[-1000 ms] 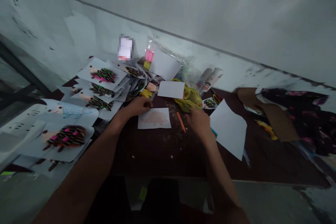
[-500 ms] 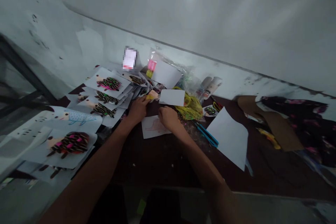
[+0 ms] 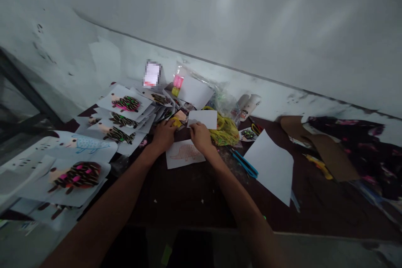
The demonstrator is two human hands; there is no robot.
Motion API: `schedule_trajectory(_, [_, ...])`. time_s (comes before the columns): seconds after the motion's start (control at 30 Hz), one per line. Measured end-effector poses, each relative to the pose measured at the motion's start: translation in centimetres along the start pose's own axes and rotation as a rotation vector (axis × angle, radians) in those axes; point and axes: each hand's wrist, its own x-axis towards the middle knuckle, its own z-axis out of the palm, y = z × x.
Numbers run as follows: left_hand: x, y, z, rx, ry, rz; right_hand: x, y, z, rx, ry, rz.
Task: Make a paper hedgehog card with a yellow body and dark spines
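My left hand (image 3: 163, 136) rests on the dark table with its fingers closed at a small yellow piece (image 3: 176, 122), beside a peach-coloured piece (image 3: 181, 115). Beside it, my right hand (image 3: 201, 137) has curled fingers at the lower left edge of a small blank white card (image 3: 204, 119); its fingertips overlap the card and appear to pinch it. Below both hands lies a sheet with a brown hedgehog-like drawing (image 3: 186, 153), partly behind the right wrist. A yellow net bag (image 3: 226, 132) lies just right of the card.
Stacked hedgehog pictures (image 3: 125, 102) cover the table's left side, more (image 3: 75, 176) nearer me. Blue-handled scissors (image 3: 246, 164) and a large white sheet (image 3: 271, 163) lie right. Farther right are a yellow cutter (image 3: 320, 166), brown cardboard (image 3: 333, 155) and dark flowered cloth (image 3: 354, 142). A phone (image 3: 152, 74) leans on the wall.
My right hand has moved up so its fingertips now overlap the white card's lower edge, showing more of the brown drawing. My left hand stays at the yellow piece. The view has shifted slightly.
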Motion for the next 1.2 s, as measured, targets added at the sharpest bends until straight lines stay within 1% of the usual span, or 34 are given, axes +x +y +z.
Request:
schedule_trajectory(0.07, [-0.1, 0.1, -0.1, -0.008, 0.005, -0.003, 1.7, -0.6, 0.0, -0.029, 0.022, -0.049])
schedule_trajectory(0.13, [-0.3, 0.2, -0.2, 0.009, 0.006, -0.002, 3.5, -1.1, 0.3, -0.093, -0.012, -0.119])
schedule_trajectory(0.27, [-0.4, 0.2, -0.3, 0.047, -0.004, 0.016, 6.3, -1.7, 1.5, -0.2, -0.009, -0.168])
schedule_trajectory(0.4, [-0.4, 0.2, -0.4, 0.046, -0.032, 0.01, 7.5, -1.5, 2.3, -0.199, -0.005, -0.204])
schedule_trajectory(0.53, [-0.1, 0.5, -0.8, 0.044, -0.067, -0.015, 7.4, -0.8, 2.0, -0.142, 0.061, -0.178])
schedule_trajectory(0.6, [0.3, 0.7, -1.1, 0.047, -0.1, -0.027, 7.3, -0.1, 1.6, -0.041, 0.12, -0.135])
schedule_trajectory(0.67, [0.7, 0.9, -1.5, 0.055, -0.134, -0.033, 7.4, 0.7, 1.3, 0.131, 0.208, -0.058])
schedule_trajectory(0.73, [1.0, 1.2, -1.8, 0.071, -0.153, -0.045, 7.9, 1.7, 1.1, 0.38, 0.326, 0.026])
schedule_trajectory(0.8, [1.0, 1.5, -1.9, 0.084, -0.147, -0.064, 8.7, 2.7, 1.2, 0.666, 0.442, 0.103])
schedule_trajectory(0.83, [0.9, 1.7, -1.9, 0.086, -0.136, -0.073, 9.0, 3.1, 1.3, 0.793, 0.461, 0.134])
schedule_trajectory(0.9, [0.5, 1.9, -1.6, 0.065, -0.091, -0.075, 9.5, 3.8, 1.7, 0.987, 0.449, 0.211])
schedule_trajectory(0.97, [0.2, 2.0, -1.0, -0.002, -0.012, -0.05, 9.7, 4.0, 2.2, 1.04, 0.443, 0.232])
schedule_trajectory(1.03, [0.3, 1.9, -0.3, -0.138, 0.086, -0.009, 9.4, 4.0, 2.4, 1.065, 0.447, 0.232])
schedule_trajectory(1.1, [0.9, 1.6, 0.3, -0.363, 0.179, 0.004, 8.8, 3.8, 2.2, 1.128, 0.446, 0.218])
schedule_trajectory(1.13, [1.3, 1.5, 0.5, -0.502, 0.222, -0.02, 8.4, 3.7, 2.0, 1.204, 0.439, 0.205])
schedule_trajectory(1.2, [2.1, 1.2, 0.5, -0.811, 0.266, -0.147, 7.2, 3.5, 1.4, 1.31, 0.358, 0.158])
